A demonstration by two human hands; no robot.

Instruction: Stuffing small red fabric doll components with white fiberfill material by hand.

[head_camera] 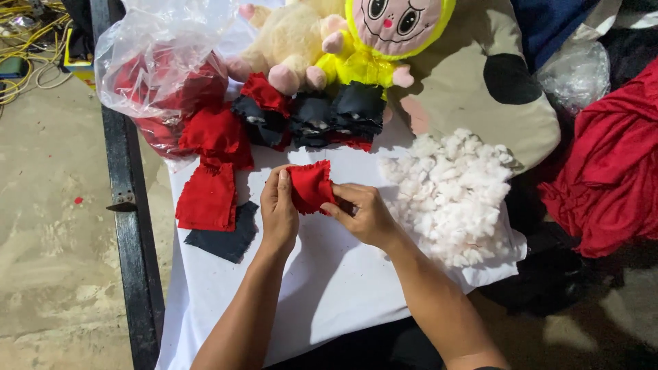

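Both our hands close on the small red fabric pouch (310, 187): our left hand (278, 212) pinches its left edge, thumb on top, and our right hand (367, 214) grips its right side with curled fingers. So the pouch sits between them, equally near each, its long axis running up and away from our wrists. Just right of our right hand lies the white stuffing pile (452, 192) on the table (329, 288); left of our left hand lie flat red and black fabric pieces (209, 199).

Dusty concrete floor (48, 226), white-covered table (329, 288)
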